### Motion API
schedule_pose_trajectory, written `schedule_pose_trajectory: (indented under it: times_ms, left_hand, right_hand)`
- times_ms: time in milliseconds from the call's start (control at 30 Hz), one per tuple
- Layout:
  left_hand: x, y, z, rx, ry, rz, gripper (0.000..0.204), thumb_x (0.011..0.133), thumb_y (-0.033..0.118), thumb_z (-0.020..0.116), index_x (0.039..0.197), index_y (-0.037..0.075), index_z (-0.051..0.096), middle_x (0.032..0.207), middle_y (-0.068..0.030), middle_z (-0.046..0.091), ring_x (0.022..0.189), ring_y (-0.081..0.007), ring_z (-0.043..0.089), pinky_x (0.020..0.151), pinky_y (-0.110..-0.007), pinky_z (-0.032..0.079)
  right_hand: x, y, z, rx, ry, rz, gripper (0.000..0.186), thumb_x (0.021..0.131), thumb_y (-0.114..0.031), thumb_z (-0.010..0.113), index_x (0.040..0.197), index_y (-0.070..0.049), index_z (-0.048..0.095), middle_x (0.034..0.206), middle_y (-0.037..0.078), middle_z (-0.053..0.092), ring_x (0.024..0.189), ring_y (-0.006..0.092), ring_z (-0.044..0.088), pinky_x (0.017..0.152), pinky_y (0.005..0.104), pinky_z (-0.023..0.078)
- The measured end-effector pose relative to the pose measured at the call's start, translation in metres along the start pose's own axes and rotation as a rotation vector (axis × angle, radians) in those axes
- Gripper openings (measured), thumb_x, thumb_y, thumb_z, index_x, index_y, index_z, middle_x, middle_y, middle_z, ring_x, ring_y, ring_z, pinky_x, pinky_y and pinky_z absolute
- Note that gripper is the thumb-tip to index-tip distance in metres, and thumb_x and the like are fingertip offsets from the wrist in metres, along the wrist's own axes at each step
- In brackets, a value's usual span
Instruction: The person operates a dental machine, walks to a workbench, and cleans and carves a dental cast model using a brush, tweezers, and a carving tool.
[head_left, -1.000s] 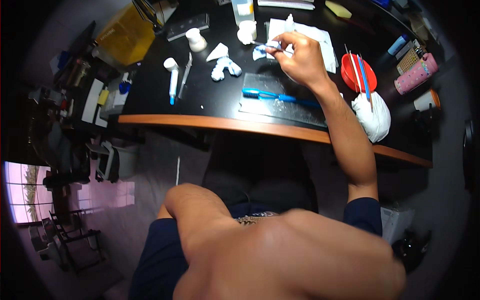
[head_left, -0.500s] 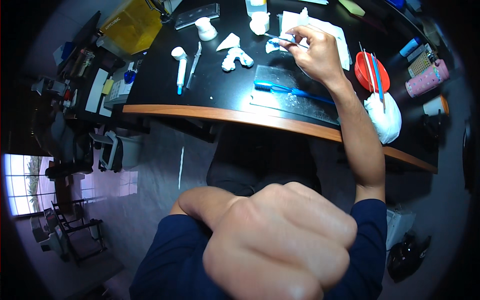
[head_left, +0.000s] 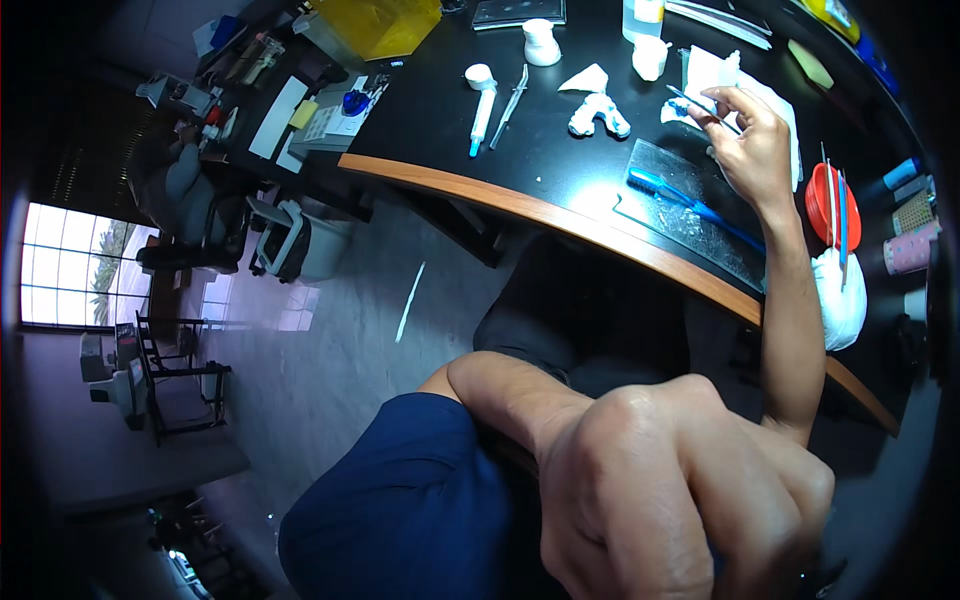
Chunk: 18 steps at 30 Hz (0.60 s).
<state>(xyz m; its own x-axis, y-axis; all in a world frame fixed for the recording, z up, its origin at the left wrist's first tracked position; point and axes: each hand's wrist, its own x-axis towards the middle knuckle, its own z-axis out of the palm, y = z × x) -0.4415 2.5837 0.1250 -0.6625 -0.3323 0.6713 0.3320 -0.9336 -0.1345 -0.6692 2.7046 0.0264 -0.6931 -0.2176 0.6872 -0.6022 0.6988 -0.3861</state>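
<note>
My left hand is very close to the view, with its fingers curled in; whatever it may hold is hidden. Over the far right part of the desk, my right hand pinches a slim pointed tool. The tool's tip is just above a small white piece with blue marks, beside a white paper sheet. A white horseshoe-shaped dental model lies to the left of it. Nearer me, a blue toothbrush rests on a clear slab.
On the desk's left are a white-capped tube, metal tweezers and a white jar. To the right, a red bowl carries thin tools above a white cloth bundle. A grey bin stands on the floor.
The whole view has swung left, so the desk appears farther right. My left fist has turned and shifted right in the picture. My right hand still pinches the tool by the white-and-blue piece.
</note>
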Motion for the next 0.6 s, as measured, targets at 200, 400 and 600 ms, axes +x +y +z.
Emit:
schedule_pose_trajectory:
  times_ms: [200, 400, 600]
  left_hand:
    - [-0.005, 0.021, 0.007, 0.000, 0.218, -0.102, 0.013, 0.088, 0.008, 0.076, 0.077, 0.003, 0.080, 0.075, -0.0089, 0.072, 0.076, -0.0170, 0.059, 0.060, -0.026, 0.048]
    - [-0.001, 0.020, -0.008, 0.248, 0.026, -0.056, 0.008, 0.080, 0.011, 0.082, 0.078, 0.004, 0.079, 0.078, -0.0076, 0.073, 0.073, -0.0158, 0.058, 0.064, -0.028, 0.042]
    - [0.012, 0.033, -0.011, 0.711, -0.175, 0.038, 0.008, 0.081, 0.010, 0.080, 0.076, 0.005, 0.077, 0.077, -0.0060, 0.073, 0.067, -0.0150, 0.058, 0.065, -0.031, 0.039]
  right_hand:
    - [-0.005, 0.005, -0.002, -0.036, -0.033, 0.023, 0.020, 0.086, -0.012, 0.081, 0.104, -0.006, 0.078, 0.077, 0.002, 0.063, 0.074, 0.0123, 0.062, 0.066, 0.0327, 0.050]
    - [-0.007, 0.007, -0.011, -0.040, -0.003, 0.016, 0.017, 0.083, -0.013, 0.079, 0.097, -0.004, 0.077, 0.076, 0.007, 0.068, 0.069, 0.0182, 0.064, 0.063, 0.0334, 0.049]
    - [-0.002, 0.010, 0.000, -0.015, 0.009, -0.041, 0.019, 0.083, -0.014, 0.079, 0.099, -0.004, 0.077, 0.076, 0.007, 0.069, 0.070, 0.0207, 0.066, 0.064, 0.0347, 0.051]
